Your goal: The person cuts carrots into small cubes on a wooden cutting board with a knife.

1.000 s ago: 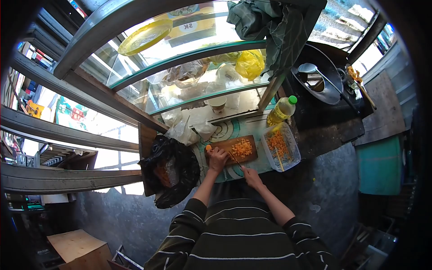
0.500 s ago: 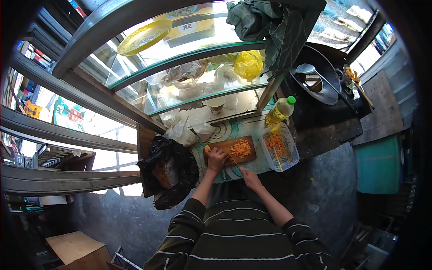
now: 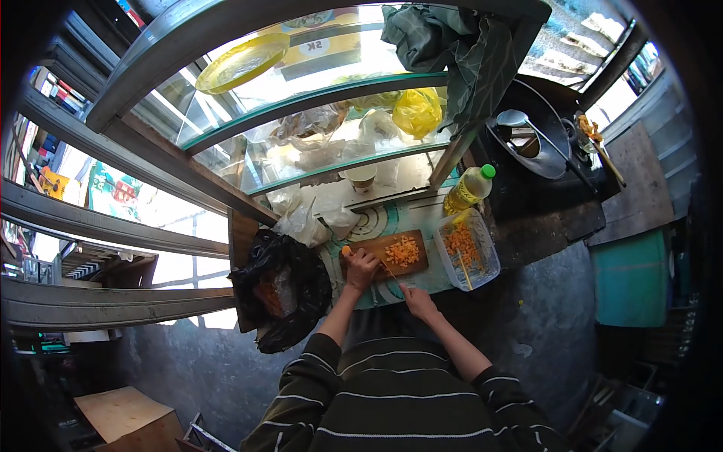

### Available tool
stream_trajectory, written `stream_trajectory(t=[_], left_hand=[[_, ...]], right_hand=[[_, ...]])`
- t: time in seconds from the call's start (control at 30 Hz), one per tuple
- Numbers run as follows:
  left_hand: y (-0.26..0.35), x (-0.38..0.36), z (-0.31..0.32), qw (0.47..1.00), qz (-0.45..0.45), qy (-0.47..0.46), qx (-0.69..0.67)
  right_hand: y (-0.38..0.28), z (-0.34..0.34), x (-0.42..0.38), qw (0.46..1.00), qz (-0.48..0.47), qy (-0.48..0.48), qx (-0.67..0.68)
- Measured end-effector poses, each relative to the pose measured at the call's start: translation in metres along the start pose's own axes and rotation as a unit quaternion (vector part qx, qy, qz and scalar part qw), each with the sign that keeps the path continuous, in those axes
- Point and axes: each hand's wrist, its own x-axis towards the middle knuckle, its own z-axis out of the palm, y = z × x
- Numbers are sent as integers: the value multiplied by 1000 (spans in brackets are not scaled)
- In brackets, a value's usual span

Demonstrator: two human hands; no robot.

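Observation:
My left hand [image 3: 361,268] is closed over a carrot [image 3: 346,250] on the wooden cutting board [image 3: 369,246]; an orange end sticks out past the fingers. A knife [image 3: 390,273] is in my right hand [image 3: 416,300], its blade slanting up-left to the board beside my left fingers. Diced carrot [image 3: 403,251] lies heaped on the board's right half. Right of the board, a clear plastic container [image 3: 488,265] holds more chopped orange pieces [image 3: 461,242] and a light-coloured stick or handle [image 3: 465,271].
A bottle with a green cap [image 3: 468,190] stands behind the container. Left of the board sits an open black plastic bag [image 3: 307,290], with white plastic bags [image 3: 305,224] behind it. A glass display case [image 3: 331,169] rises at the back. Far right are a wok [image 3: 553,162] and ladle [image 3: 514,118].
Both hands stay almost in place, with the knife shifting only slightly at the carrot. The surroundings show just a small camera shift.

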Motion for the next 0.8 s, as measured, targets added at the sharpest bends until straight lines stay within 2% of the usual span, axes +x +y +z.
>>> stream_trajectory(t=[0.37, 0.47, 0.53, 0.67, 0.73, 0.77, 0.8], left_hand=[[-3, 4, 0, 1000, 23, -2, 16], [-2, 6, -3, 999, 18, -6, 35], [-6, 9, -5, 998, 17, -4, 55], [-10, 12, -6, 999, 12, -28, 41], [-10, 11, -6, 998, 21, -39, 34], [-8, 10, -4, 999, -2, -35, 27], [-4, 8, -2, 999, -25, -31, 18]], right_hand=[[7, 13, 14, 998, -29, 54, 17], [15, 18, 19, 996, -63, 63, 28], [15, 13, 14, 997, -23, 13, 79], [24, 8, 19, 997, -2, -9, 76], [22, 1, 19, 990, 56, -55, 120], [22, -1, 18, 990, 55, -55, 121], [23, -2, 18, 996, -2, 6, 94]])
